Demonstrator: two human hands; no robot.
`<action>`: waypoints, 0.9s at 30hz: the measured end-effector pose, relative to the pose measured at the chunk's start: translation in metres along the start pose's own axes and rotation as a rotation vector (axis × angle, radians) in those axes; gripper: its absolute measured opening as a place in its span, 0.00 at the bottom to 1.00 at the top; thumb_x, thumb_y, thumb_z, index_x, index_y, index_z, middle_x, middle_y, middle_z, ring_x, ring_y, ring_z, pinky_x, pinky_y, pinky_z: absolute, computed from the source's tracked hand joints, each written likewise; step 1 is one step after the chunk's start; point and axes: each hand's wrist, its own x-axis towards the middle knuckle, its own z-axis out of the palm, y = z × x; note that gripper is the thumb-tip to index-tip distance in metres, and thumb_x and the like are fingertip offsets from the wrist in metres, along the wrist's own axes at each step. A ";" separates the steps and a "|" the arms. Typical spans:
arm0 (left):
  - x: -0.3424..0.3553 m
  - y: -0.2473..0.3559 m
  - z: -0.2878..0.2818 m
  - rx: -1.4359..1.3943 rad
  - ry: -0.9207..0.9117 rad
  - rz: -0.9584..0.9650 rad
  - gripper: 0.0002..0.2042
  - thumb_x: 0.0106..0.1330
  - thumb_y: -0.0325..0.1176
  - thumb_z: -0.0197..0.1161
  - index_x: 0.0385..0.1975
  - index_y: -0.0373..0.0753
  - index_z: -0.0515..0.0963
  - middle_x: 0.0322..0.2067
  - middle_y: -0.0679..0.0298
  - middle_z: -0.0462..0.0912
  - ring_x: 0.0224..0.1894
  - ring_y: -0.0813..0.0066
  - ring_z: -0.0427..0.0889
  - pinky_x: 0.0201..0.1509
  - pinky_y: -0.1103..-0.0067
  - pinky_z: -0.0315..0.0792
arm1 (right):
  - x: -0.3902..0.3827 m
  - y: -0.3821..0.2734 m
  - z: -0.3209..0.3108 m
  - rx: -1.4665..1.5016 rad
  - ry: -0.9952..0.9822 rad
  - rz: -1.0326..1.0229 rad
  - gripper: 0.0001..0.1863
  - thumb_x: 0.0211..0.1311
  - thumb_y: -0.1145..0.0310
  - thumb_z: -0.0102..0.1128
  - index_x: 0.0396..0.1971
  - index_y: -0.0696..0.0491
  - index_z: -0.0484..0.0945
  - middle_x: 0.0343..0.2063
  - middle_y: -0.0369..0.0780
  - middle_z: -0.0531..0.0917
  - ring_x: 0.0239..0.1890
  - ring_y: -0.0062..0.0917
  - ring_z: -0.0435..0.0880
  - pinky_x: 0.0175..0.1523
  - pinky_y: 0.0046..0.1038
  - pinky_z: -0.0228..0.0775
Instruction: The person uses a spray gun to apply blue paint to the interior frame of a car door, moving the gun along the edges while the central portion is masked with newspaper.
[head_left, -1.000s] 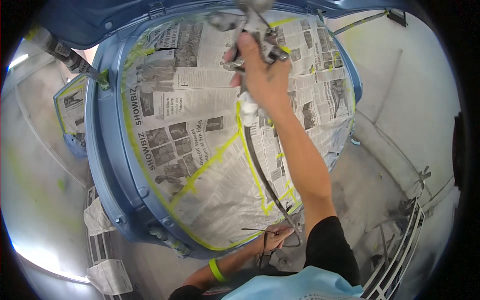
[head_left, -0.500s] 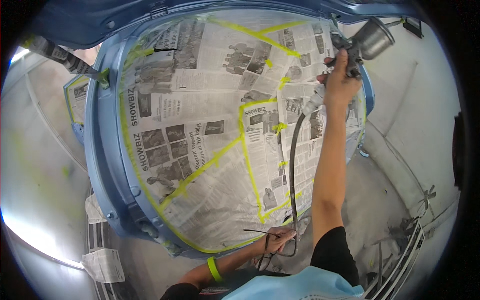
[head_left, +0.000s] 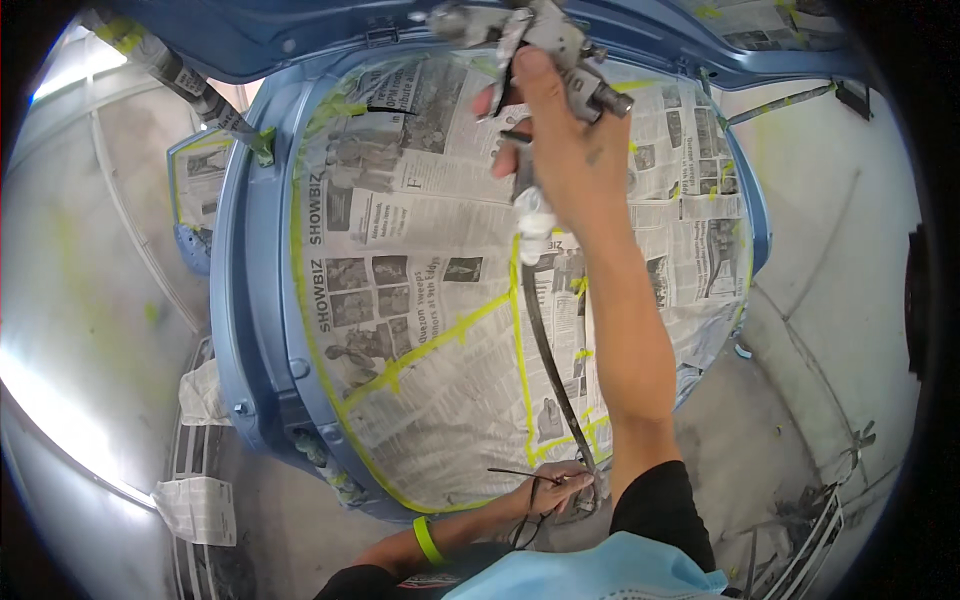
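Note:
My right hand (head_left: 580, 150) is wrapped round the grip of a metal spray gun (head_left: 560, 50), raised near the top middle, just below the raised blue panel. White wrapping covers the joint where a black hose (head_left: 548, 340) leaves the grip and runs down to my left hand. Low in the middle, my left hand (head_left: 555, 487) is closed on the hose and a pair of thin black-framed eyeglasses (head_left: 512, 471). Behind both hands, newspaper sheets (head_left: 450, 225) joined with yellow-green tape cover the opening of a blue car body (head_left: 235, 260).
A blue panel (head_left: 340, 45) is raised overhead, with a paper-wrapped strut (head_left: 200, 95) at the left and a thinner strut (head_left: 780, 103) at the right. Metal racks stand at lower left, partly newspaper-covered (head_left: 195, 510), and lower right (head_left: 815, 535). Pale walls flank both sides.
The spray gun in my right hand has swung from the upper right to the top middle, and the hose followed. My left hand stays low. The view has shifted slightly.

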 end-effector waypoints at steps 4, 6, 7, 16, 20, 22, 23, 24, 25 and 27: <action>0.003 0.005 0.000 0.038 -0.039 0.087 0.16 0.76 0.45 0.55 0.51 0.42 0.82 0.13 0.71 0.69 0.15 0.84 0.70 0.18 0.81 0.63 | 0.022 0.010 -0.048 -0.183 0.251 -0.025 0.17 0.71 0.56 0.59 0.40 0.58 0.81 0.24 0.39 0.84 0.12 0.18 0.77 0.15 0.19 0.66; 0.003 0.008 0.005 0.052 -0.049 0.128 0.16 0.77 0.44 0.55 0.54 0.42 0.81 0.14 0.71 0.70 0.15 0.84 0.69 0.18 0.81 0.63 | 0.020 0.002 -0.074 -0.378 0.430 -0.047 0.19 0.71 0.55 0.58 0.39 0.59 0.81 0.24 0.39 0.84 0.12 0.19 0.77 0.14 0.20 0.66; -0.001 0.012 0.008 0.039 -0.070 0.117 0.15 0.76 0.44 0.56 0.48 0.39 0.80 0.15 0.70 0.70 0.13 0.84 0.69 0.17 0.81 0.63 | 0.018 -0.002 -0.084 -0.364 0.426 -0.052 0.19 0.71 0.55 0.58 0.39 0.59 0.81 0.24 0.39 0.84 0.12 0.19 0.77 0.14 0.20 0.66; -0.013 0.015 0.012 0.074 -0.142 0.203 0.15 0.75 0.42 0.58 0.41 0.35 0.79 0.16 0.67 0.71 0.12 0.82 0.70 0.15 0.80 0.63 | 0.007 -0.045 -0.041 -0.267 0.308 -0.016 0.23 0.67 0.50 0.62 0.41 0.58 0.79 0.25 0.42 0.85 0.12 0.21 0.74 0.16 0.22 0.66; -0.021 0.009 0.010 -0.004 -0.099 0.218 0.15 0.75 0.43 0.58 0.45 0.34 0.79 0.17 0.67 0.73 0.12 0.82 0.70 0.15 0.81 0.64 | -0.003 -0.075 0.010 -0.142 0.097 -0.061 0.24 0.67 0.47 0.61 0.39 0.57 0.81 0.25 0.42 0.85 0.11 0.21 0.74 0.16 0.22 0.66; -0.028 0.025 0.008 0.033 -0.076 0.207 0.16 0.74 0.43 0.59 0.47 0.34 0.79 0.20 0.65 0.76 0.13 0.82 0.71 0.16 0.81 0.64 | -0.006 -0.090 0.029 -0.148 0.076 -0.077 0.24 0.67 0.47 0.62 0.39 0.57 0.81 0.25 0.42 0.85 0.11 0.21 0.75 0.16 0.22 0.67; -0.032 0.032 0.006 0.040 -0.071 0.204 0.16 0.74 0.43 0.59 0.47 0.34 0.79 0.20 0.65 0.76 0.13 0.82 0.71 0.16 0.81 0.64 | -0.006 -0.096 0.039 -0.147 0.047 -0.100 0.25 0.66 0.46 0.62 0.39 0.57 0.81 0.25 0.42 0.85 0.12 0.21 0.75 0.16 0.23 0.67; -0.035 0.038 0.005 0.045 -0.078 0.217 0.16 0.74 0.42 0.59 0.47 0.34 0.79 0.21 0.65 0.77 0.13 0.83 0.71 0.16 0.81 0.64 | -0.007 -0.100 0.049 -0.141 0.052 -0.102 0.25 0.66 0.46 0.62 0.39 0.57 0.81 0.25 0.42 0.85 0.12 0.21 0.75 0.16 0.23 0.67; -0.037 0.042 0.004 0.049 -0.091 0.232 0.16 0.74 0.42 0.59 0.47 0.34 0.80 0.22 0.65 0.77 0.14 0.83 0.71 0.16 0.82 0.64 | -0.007 -0.104 0.060 -0.060 0.105 -0.213 0.26 0.68 0.47 0.58 0.43 0.59 0.79 0.28 0.43 0.85 0.19 0.26 0.79 0.22 0.28 0.71; -0.037 0.047 0.002 0.095 -0.087 0.178 0.16 0.74 0.42 0.59 0.47 0.34 0.80 0.23 0.65 0.77 0.14 0.84 0.71 0.16 0.82 0.63 | -0.009 -0.122 0.059 0.014 0.164 -0.330 0.27 0.70 0.48 0.55 0.47 0.62 0.77 0.31 0.44 0.85 0.25 0.32 0.83 0.28 0.32 0.76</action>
